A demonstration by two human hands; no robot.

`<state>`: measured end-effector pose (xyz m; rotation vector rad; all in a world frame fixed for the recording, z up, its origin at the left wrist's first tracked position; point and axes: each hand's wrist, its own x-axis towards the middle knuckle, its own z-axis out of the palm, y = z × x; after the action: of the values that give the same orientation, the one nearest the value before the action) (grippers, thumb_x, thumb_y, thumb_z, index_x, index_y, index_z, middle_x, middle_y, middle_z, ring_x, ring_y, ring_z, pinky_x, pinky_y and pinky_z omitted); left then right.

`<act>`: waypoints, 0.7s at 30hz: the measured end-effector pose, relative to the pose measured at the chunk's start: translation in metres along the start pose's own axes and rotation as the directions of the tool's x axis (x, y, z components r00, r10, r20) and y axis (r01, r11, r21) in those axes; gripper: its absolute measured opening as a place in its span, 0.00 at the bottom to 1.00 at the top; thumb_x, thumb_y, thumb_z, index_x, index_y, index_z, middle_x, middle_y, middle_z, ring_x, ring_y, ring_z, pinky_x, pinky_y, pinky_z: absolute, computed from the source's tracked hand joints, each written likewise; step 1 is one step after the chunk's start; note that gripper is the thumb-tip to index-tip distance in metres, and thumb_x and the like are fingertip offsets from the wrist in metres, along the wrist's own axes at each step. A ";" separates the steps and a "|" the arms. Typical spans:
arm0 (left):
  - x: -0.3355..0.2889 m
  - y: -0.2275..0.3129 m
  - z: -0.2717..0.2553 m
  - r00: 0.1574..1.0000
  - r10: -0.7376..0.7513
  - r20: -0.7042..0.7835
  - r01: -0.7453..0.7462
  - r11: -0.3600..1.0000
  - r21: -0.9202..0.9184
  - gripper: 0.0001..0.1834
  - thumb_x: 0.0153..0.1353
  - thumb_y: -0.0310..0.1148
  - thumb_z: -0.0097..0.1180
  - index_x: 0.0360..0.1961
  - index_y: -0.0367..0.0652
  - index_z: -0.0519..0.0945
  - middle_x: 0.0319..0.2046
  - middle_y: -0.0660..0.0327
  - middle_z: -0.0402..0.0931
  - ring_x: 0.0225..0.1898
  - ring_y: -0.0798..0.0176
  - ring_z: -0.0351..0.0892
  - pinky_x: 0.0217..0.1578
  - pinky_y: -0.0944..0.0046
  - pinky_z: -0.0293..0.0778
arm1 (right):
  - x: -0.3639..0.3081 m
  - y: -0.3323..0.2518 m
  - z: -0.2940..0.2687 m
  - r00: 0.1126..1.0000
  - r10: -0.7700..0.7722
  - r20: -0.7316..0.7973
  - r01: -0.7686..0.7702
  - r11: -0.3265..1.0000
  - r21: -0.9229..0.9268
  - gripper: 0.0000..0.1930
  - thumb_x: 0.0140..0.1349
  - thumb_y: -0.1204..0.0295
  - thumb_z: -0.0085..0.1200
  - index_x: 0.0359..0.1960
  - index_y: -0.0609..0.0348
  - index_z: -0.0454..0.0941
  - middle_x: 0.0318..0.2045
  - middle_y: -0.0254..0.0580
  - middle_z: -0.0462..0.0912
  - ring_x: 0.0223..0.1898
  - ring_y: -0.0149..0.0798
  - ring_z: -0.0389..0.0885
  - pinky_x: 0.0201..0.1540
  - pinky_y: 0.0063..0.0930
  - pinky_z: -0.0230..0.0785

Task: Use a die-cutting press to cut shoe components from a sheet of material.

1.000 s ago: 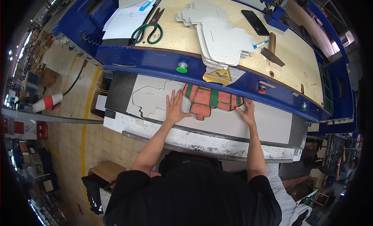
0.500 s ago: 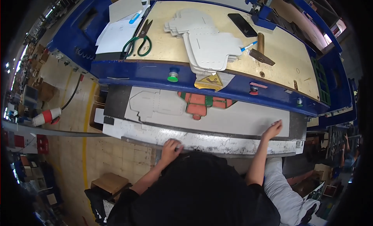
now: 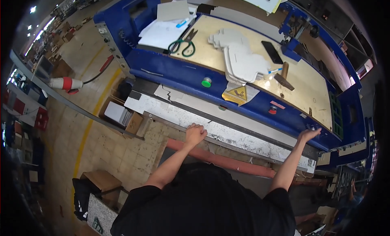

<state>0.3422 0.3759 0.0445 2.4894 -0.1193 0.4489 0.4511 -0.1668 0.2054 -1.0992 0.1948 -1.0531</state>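
My left hand rests closed at the front lip of a scuffed metal tray; whatever its fingers curl around, if anything, is hidden. My right hand reaches the right end of the blue machine front, its fingers stretched beside a small knob and seeming to touch it. A grey sheet lies on the tray, mostly underneath the blue front. Only a sliver of a green and red shape shows below that front.
On the wooden top lie cut grey card pieces, green-handled scissors, a phone and a hammer. The front carries a green button and a red button. A metal rail crosses at left, near a box.
The tray with the grey sheet has gone farther under the blue front, hiding most of the red and green shape. My right hand left the sheet for the knob. The view has shifted.
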 end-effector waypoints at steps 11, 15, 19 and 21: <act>0.015 0.021 -0.014 0.988 0.016 0.154 -0.018 1.000 0.010 0.11 0.55 0.40 0.56 0.26 0.44 0.76 0.30 0.58 0.76 0.40 0.51 0.71 0.43 0.51 0.66 | -0.232 0.008 -0.092 0.812 0.382 0.441 0.316 0.347 -0.883 0.28 0.54 0.58 0.62 0.55 0.59 0.74 0.52 0.53 0.75 0.58 0.51 0.71 0.60 0.43 0.63; 0.002 0.024 -0.020 0.989 0.122 0.081 -0.126 0.991 0.044 0.13 0.57 0.42 0.56 0.33 0.42 0.76 0.36 0.52 0.74 0.44 0.48 0.70 0.46 0.49 0.66 | -0.283 0.001 -0.058 0.662 0.434 0.611 0.621 0.139 -0.771 0.28 0.50 0.62 0.64 0.55 0.54 0.74 0.58 0.53 0.67 0.64 0.52 0.62 0.64 0.56 0.51; 0.000 0.027 -0.025 0.981 0.061 0.186 -0.077 0.994 0.082 0.18 0.59 0.44 0.56 0.39 0.38 0.75 0.40 0.48 0.72 0.48 0.46 0.69 0.49 0.48 0.67 | -0.295 -0.001 -0.045 0.716 0.376 0.588 0.607 0.081 -0.790 0.26 0.48 0.59 0.67 0.48 0.52 0.75 0.46 0.47 0.72 0.55 0.49 0.67 0.62 0.53 0.51; 0.001 0.028 -0.026 0.982 0.046 0.181 -0.063 0.994 0.087 0.19 0.59 0.44 0.56 0.39 0.38 0.75 0.40 0.48 0.72 0.48 0.46 0.69 0.49 0.48 0.67 | -0.295 0.001 -0.043 0.708 0.315 0.632 0.629 0.124 -0.767 0.24 0.49 0.59 0.66 0.47 0.52 0.76 0.46 0.46 0.72 0.54 0.48 0.68 0.60 0.52 0.52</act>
<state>0.3304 0.3681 0.0799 2.6197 -0.2443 0.2569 0.2692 0.0339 0.0812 -2.8518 0.1380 -0.4699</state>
